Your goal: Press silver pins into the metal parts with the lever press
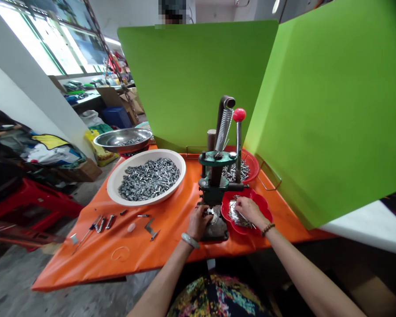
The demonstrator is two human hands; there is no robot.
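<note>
A green hand press (214,185) with a coil spring and a red-knobbed lever (239,141) stands on the orange-covered table. My left hand (198,221) is at its base, fingers closed around the work spot below the ram; what they hold is too small to make out. To the right of the press, my right hand (249,209) reaches into a red scalloped dish (266,211). Its fingers are pinched at the pile of thin metal pins (236,213) there. Whether a pin is between the fingertips is hidden.
Left of the press is a white basin (183,169) of small metal cylinders, with a steel bowl (102,140) behind it. A red basket (255,165) of metal parts sits behind the press. Loose tools (109,221) lie at front left. Green panels (198,79) bound the back and right.
</note>
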